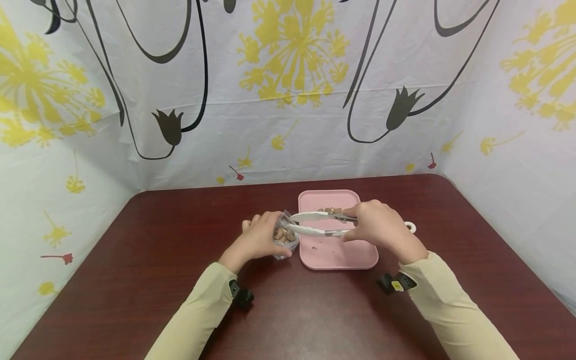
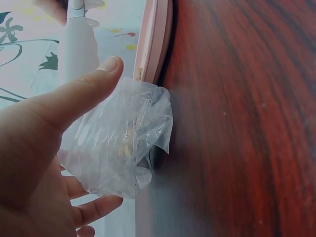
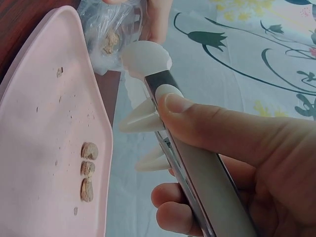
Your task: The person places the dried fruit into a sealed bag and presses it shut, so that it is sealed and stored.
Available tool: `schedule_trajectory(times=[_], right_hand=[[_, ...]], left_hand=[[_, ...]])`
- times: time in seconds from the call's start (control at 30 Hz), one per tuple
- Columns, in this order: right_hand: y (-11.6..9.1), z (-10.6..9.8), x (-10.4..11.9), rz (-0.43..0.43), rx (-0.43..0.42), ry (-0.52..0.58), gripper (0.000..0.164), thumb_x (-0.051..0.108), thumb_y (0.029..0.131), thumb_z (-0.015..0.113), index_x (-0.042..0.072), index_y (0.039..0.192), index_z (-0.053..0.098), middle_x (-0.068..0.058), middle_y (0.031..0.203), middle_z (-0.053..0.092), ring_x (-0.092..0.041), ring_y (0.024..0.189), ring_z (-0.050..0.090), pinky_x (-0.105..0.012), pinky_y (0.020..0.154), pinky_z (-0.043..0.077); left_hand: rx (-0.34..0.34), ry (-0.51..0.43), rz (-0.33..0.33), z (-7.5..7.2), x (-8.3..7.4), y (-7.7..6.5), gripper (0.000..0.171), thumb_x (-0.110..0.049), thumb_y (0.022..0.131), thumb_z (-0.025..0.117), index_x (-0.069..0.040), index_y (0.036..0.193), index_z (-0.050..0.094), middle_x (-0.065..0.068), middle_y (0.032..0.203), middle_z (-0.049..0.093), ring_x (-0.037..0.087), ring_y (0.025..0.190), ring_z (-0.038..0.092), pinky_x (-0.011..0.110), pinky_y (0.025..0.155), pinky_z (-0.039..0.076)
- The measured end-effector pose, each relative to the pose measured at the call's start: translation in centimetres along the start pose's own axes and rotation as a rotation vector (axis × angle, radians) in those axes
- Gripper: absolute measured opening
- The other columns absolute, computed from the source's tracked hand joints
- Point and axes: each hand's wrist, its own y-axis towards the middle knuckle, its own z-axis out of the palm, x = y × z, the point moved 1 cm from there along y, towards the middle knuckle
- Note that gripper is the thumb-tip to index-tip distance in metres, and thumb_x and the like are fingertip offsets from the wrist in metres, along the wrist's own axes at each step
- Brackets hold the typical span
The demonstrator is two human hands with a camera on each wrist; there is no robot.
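Note:
My left hand [image 1: 256,239] holds a clear plastic bag [image 1: 285,237] upright at the tray's left edge, thumb on one side and fingers round the other. Brown, lumpy pieces that look like dried mushrooms [image 3: 111,41] show through the plastic. In my right hand [image 1: 382,226] is a pair of tongs [image 1: 310,230] with white tips and metal arms, the thumb lying along one arm. The tong tips reach the bag's mouth; what lies between them is hidden. Three brown pieces [image 3: 88,168] lie in a row on the pink tray [image 1: 337,257], beneath the tongs in the head view.
Small dark crumbs [image 3: 59,72] are scattered over the tray. The dark red wooden table [image 1: 180,240] extends all round it. Patterned white cloth [image 1: 270,150] hangs behind the table and at both sides. A white ring [image 1: 410,227] on the tongs' end sticks out beyond my right hand.

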Motion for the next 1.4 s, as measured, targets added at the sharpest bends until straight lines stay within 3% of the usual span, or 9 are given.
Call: schedule_trajectory(times=[0.27,0.6,0.83,1.0,1.4], right_hand=[[-0.4,-0.3,-1.1,0.014,-0.013,0.02,0.039,0.036,0.065,0.084,0.022,0.101,0.074,0.006,0.065,0.059,-0.016,0.065,0.051,-0.032,0.055,0.039],[-0.8,-0.9,-2.4,0.048,-0.035,0.005,0.056,0.038,0.067,0.082,0.014,0.117,0.07,-0.002,0.089,0.071,-0.02,0.075,0.06,-0.04,0.062,0.046],[-1.0,-1.1,-3.4,0.055,-0.049,0.01,0.048,0.035,0.068,0.081,0.017,0.111,0.073,0.007,0.069,0.063,-0.018,0.069,0.054,-0.034,0.057,0.041],[-1.1,-1.3,-4.1,0.056,-0.062,0.009,0.034,0.036,0.068,0.081,0.022,0.098,0.074,0.009,0.069,0.063,-0.017,0.07,0.056,-0.036,0.059,0.042],[-1.2,-1.8,-5.2,0.083,-0.041,0.008,0.033,0.04,0.067,0.081,0.025,0.095,0.074,0.008,0.068,0.061,-0.017,0.07,0.054,-0.033,0.056,0.039]], left_hand=[[0.001,0.001,-0.01,-0.1,-0.1,0.0,0.098,-0.051,0.06,0.086,-0.015,0.141,0.042,0.005,0.134,0.052,0.024,0.108,0.046,0.042,0.081,0.027],[0.002,0.002,-0.012,0.0,-0.1,0.1,0.102,-0.051,0.06,0.086,-0.014,0.143,0.041,0.006,0.136,0.051,0.026,0.111,0.046,0.043,0.082,0.027],[0.0,0.004,-0.016,0.0,0.0,0.1,0.101,-0.051,0.059,0.086,-0.014,0.142,0.041,0.006,0.134,0.052,0.026,0.11,0.046,0.044,0.082,0.028],[-0.002,0.0,-0.019,-0.1,-0.1,0.1,0.1,-0.051,0.059,0.087,-0.014,0.141,0.042,0.005,0.134,0.052,0.026,0.11,0.046,0.043,0.081,0.028],[-0.007,-0.01,-0.017,0.2,0.0,0.0,0.099,-0.051,0.059,0.087,-0.015,0.14,0.043,0.006,0.134,0.052,0.026,0.11,0.046,0.044,0.081,0.028]])
